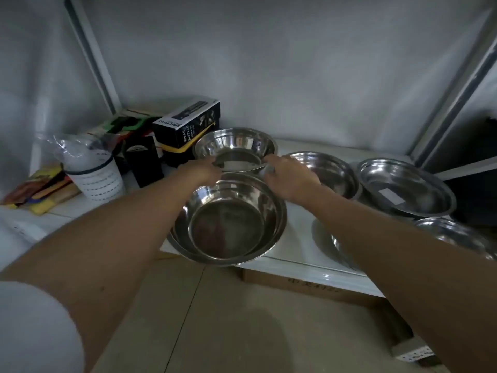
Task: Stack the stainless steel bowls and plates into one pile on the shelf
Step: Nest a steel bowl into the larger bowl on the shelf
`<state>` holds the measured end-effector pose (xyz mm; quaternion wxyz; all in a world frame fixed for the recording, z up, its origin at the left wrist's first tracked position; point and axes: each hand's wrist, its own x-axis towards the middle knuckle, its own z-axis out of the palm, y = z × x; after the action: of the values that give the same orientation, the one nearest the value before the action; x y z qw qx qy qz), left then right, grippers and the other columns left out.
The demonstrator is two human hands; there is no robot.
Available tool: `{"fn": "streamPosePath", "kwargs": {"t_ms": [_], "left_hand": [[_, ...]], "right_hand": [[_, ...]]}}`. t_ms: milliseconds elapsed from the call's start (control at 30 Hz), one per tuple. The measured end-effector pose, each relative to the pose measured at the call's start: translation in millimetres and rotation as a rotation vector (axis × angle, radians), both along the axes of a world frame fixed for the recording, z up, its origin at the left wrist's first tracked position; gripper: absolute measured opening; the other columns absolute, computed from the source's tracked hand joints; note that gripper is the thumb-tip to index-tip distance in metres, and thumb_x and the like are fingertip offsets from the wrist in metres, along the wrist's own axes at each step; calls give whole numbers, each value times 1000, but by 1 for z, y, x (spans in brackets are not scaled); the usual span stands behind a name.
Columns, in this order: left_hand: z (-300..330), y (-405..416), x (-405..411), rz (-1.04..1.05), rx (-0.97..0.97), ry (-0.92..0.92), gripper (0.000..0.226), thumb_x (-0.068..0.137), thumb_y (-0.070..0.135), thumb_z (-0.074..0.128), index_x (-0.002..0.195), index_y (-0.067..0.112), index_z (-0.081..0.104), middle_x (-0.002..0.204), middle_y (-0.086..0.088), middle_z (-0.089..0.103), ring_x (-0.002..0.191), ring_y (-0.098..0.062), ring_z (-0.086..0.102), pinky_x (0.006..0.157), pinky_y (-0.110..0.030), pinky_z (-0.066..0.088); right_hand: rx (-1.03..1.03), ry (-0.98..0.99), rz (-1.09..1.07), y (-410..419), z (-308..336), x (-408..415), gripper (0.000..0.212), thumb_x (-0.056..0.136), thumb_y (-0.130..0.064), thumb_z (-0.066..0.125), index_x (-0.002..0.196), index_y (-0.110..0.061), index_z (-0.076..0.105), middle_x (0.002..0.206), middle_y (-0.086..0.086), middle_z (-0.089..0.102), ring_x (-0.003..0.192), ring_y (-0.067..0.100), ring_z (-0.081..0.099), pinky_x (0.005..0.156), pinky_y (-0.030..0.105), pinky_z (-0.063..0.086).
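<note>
A steel bowl (pixel 236 146) stands at the back middle of the white shelf (pixel 298 238). My left hand (pixel 200 170) grips its near-left rim and my right hand (pixel 289 176) grips its near-right rim. In front of it two nested steel bowls (pixel 228 219) overhang the shelf's front edge. To the right are another steel bowl (pixel 330 170), a shallow steel plate with a label (pixel 406 187), and a further steel dish (pixel 457 235) at the right edge. A steel piece (pixel 325 240) lies partly hidden under my right forearm.
A black spray-bottle box (pixel 188 125), a white perforated cup with a plastic bag (pixel 94 173), a black holder (pixel 144 160) and coloured packets (pixel 40 189) crowd the shelf's left. A cardboard box (pixel 304 286) sits under the shelf. Metal uprights frame both sides.
</note>
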<state>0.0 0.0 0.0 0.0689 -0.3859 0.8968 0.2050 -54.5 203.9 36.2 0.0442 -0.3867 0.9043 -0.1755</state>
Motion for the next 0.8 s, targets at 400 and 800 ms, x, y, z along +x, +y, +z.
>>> {"fn": "streamPosePath", "kwargs": {"t_ms": [400,800], "left_hand": [[-2,-4,-28,73,157,151,43,102,14,32,135,-8,48,118,-23,58,115,-32,53,93,-38,41],[13,-8,-45,498,383,759,43,92,11,56,135,4,54,122,-14,69,108,-26,69,73,-27,52]], "right_hand": [[4,-31,20,-12,-11,-5,48,91,-30,46,138,-26,42,120,9,60,108,29,60,90,49,52],[-73,-29,14,-17,-7,-3,47,93,-25,48,140,-24,41,128,8,57,108,25,58,91,43,51]]}}
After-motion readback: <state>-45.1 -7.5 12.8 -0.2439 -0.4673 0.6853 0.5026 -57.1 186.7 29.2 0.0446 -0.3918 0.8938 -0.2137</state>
